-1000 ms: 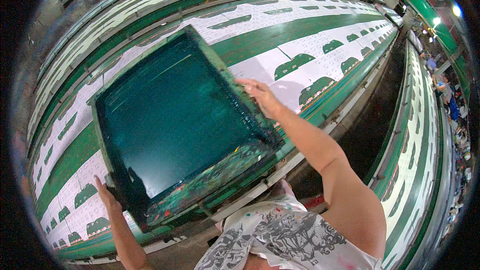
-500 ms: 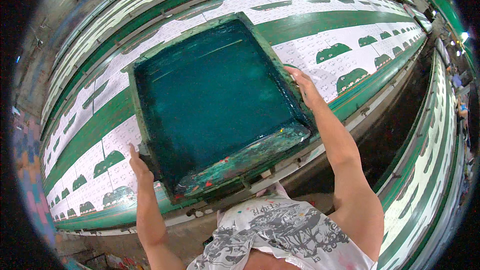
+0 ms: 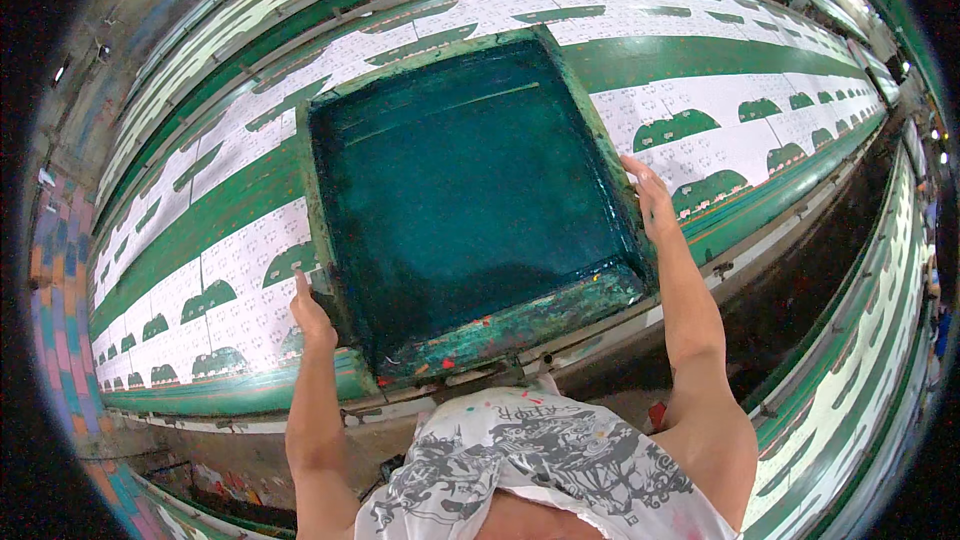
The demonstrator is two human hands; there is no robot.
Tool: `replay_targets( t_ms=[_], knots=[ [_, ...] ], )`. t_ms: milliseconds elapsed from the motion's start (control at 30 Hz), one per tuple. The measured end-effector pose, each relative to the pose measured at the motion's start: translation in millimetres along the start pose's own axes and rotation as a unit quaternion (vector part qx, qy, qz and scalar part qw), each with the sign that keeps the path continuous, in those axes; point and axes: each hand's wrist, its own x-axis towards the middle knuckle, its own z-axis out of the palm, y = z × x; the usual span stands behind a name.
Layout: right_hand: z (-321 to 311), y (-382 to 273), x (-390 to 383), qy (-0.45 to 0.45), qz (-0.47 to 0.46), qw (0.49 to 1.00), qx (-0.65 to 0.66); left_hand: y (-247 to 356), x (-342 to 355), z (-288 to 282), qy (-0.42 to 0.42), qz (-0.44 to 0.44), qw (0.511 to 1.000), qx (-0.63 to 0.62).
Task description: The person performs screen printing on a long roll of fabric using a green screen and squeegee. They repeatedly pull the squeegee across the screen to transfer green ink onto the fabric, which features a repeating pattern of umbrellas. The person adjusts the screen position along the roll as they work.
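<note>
A large screen-printing frame (image 3: 512,318) lies tilted over the long table right before me, its rim smeared with green and specks of red paint. Dark teal mesh (image 3: 470,190) fills it, with wet-looking ink along the inner edges. My left hand (image 3: 314,318) grips the frame's left side near the close corner, thumb up and the other fingers mostly hidden. On the opposite side my right hand (image 3: 652,202) holds the right edge, fingers against the outer wall. White printed fabric pieces (image 3: 680,98) with cut-out shapes showing green are spread on the table around the frame.
The long green table (image 3: 720,58) runs from left to far right, with a metal rail (image 3: 770,218) along its near edge. A dark aisle (image 3: 800,250) separates it from another table with fabric (image 3: 850,380) at right. Coloured blocks (image 3: 62,280) line the far left.
The frame and both hands appear farther right in view, along with the table behind them, as my view shifts. Both hands keep their hold on the frame's sides.
</note>
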Motion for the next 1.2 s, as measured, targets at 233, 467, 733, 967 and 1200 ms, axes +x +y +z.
replay_targets(
  t_ms=[233,467,733,967,1200],
  knots=[
    [-23.6,-1.0,1.2,0.025,0.009,0.999,-0.023,-7.5,-15.9,14.6,-0.019,0.024,0.999,0.015],
    [-42.2,9.9,5.4,0.015,0.004,1.0,0.006,-22.2,-11.8,19.9,-0.025,0.05,0.996,0.074],
    [6.0,-4.1,-38.2,-0.008,-0.206,0.811,-0.548,-35.1,0.0,17.0,-0.042,0.002,0.997,0.066],
    [125.6,2.2,-161.4,-0.301,-0.232,0.765,-0.519,-49.4,15.0,21.5,0.02,0.065,0.963,0.259],
    [153.2,-3.0,-166.7,-0.304,-0.236,0.684,-0.619,-41.0,-1.6,37.4,0.077,0.088,0.903,0.413]
  ],
)
